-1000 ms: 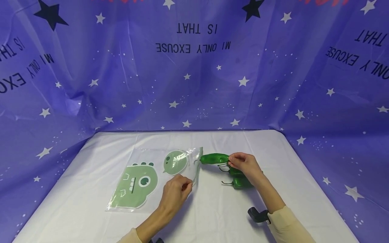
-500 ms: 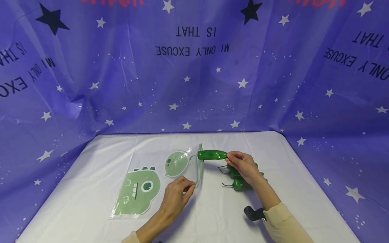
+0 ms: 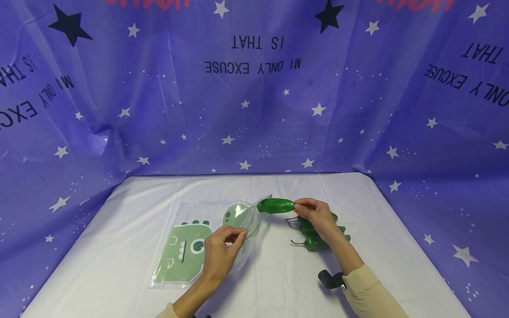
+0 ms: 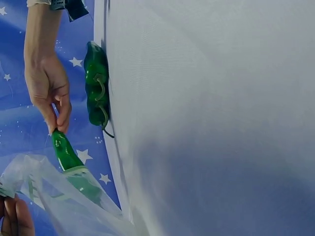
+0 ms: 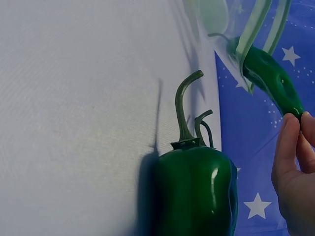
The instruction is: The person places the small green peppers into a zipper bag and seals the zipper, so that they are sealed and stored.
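Observation:
My right hand (image 3: 317, 215) pinches the tip of a green chili pepper (image 3: 276, 205) between thumb and fingers. The pepper's stem end is inside the mouth of a clear zip bag (image 3: 179, 207) printed with green cartoon figures. In the right wrist view the green zip strips of the bag (image 5: 253, 34) pass on either side of the pepper (image 5: 275, 81). My left hand (image 3: 221, 251) pinches the near edge of the bag's mouth and holds it raised and spread. Through the clear film the left wrist view shows the pepper's front part (image 4: 83, 187) inside.
Several more green peppers (image 3: 316, 242) lie side by side on the white table (image 3: 286, 282), under and beside my right forearm, stems pointing left. A black curved wrist mount (image 3: 331, 279) sits by the right sleeve. A purple star-printed curtain (image 3: 254, 132) stands behind the table.
The pepper has moved slightly left, its stem end passing from the bag's edge into its mouth. My left hand has lifted and pulled its edge of the mouth wider, toward the left.

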Motion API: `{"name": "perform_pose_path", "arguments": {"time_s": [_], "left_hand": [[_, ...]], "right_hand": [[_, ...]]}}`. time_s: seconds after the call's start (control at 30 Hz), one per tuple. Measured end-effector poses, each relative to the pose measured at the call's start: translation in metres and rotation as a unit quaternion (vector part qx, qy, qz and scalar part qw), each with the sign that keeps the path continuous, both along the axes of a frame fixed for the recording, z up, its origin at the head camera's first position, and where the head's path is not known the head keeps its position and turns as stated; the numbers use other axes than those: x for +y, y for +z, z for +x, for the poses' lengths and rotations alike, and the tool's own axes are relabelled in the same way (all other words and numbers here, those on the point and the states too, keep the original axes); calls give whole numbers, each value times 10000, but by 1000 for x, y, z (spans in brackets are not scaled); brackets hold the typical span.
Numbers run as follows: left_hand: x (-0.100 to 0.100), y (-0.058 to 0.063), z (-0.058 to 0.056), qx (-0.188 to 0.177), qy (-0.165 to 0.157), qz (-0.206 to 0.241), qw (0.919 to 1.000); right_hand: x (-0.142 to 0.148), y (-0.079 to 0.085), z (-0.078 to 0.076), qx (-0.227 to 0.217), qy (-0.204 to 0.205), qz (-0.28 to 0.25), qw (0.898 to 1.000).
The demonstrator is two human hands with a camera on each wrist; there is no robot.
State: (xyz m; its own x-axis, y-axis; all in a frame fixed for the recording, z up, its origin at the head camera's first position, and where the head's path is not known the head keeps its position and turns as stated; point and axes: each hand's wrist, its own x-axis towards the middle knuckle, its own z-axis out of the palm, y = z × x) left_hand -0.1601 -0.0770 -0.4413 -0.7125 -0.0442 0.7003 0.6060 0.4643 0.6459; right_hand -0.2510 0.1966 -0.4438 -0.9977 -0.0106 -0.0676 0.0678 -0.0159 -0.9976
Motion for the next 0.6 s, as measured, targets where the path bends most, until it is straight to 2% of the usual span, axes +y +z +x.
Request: {"name": "perform_pose_path", "arguments": {"time_s": [0.2,0.33,0.6], "left_hand": [[0,1,-3,141,47,29,9999],[1,1,-4,276,-83,2,9996],[4,7,-9,1027,-409,-86,9938]], "right_hand": [[-2,0,-2,170,-142,721,9971],[-7,2,-4,248,-111,752,9968],[-20,6,-10,362,28,883,9954]]}}
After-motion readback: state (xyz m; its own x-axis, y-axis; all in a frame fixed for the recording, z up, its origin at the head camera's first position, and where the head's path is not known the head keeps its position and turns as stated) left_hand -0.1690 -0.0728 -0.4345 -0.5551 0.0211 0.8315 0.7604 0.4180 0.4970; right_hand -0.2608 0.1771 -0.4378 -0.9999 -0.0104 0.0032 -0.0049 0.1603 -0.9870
